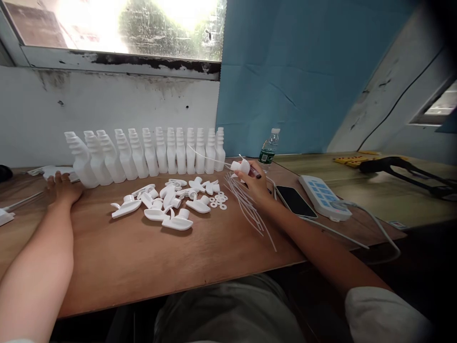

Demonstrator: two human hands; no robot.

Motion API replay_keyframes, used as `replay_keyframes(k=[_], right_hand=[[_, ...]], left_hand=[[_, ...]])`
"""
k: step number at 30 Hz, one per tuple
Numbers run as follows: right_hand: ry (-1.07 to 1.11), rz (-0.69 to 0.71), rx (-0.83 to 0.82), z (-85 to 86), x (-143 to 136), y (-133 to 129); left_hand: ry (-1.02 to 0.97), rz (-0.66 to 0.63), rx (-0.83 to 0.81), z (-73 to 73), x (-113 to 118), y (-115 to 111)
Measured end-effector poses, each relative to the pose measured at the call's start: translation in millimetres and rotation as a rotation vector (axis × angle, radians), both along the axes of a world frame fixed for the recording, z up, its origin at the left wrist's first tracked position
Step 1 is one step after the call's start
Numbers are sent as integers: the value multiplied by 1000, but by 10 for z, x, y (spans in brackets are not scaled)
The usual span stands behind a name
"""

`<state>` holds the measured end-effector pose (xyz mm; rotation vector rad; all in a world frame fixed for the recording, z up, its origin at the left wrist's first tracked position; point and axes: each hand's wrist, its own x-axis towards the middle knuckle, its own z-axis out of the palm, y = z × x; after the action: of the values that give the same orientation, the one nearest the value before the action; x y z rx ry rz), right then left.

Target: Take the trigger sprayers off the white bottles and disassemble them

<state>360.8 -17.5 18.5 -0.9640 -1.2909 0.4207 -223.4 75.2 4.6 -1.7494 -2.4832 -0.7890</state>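
My right hand (255,183) is closed round a white spray head (241,166), with a thin white tube (207,156) pointing up and left from it. A dark pen-like stick (255,173) also shows at these fingers. At the far left, my left hand (62,190) lies with its fingers stretched out, against white pieces (59,171) that look like spray heads; the fingertips are partly hidden. Loose spray heads (178,221) lie heaped mid-table, beside small white ring washers (218,200). Below my right hand several thin tubes (250,209) lie in a bundle.
White bottles without caps (124,157) stand in a row along the wall. At the right are a water bottle (268,150), a phone (296,201) and a power strip (323,197) with its cable. The brown table (143,267) ends in front of my lap.
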Motion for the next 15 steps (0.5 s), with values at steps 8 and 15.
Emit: replay_keyframes(k=[8,15], right_hand=[[6,-18,2,-4,12,10],[32,-8,5,49,-25,-30]], left_hand=[[146,136,-63,49,33,-38],[119,172,86,53,92,-219]])
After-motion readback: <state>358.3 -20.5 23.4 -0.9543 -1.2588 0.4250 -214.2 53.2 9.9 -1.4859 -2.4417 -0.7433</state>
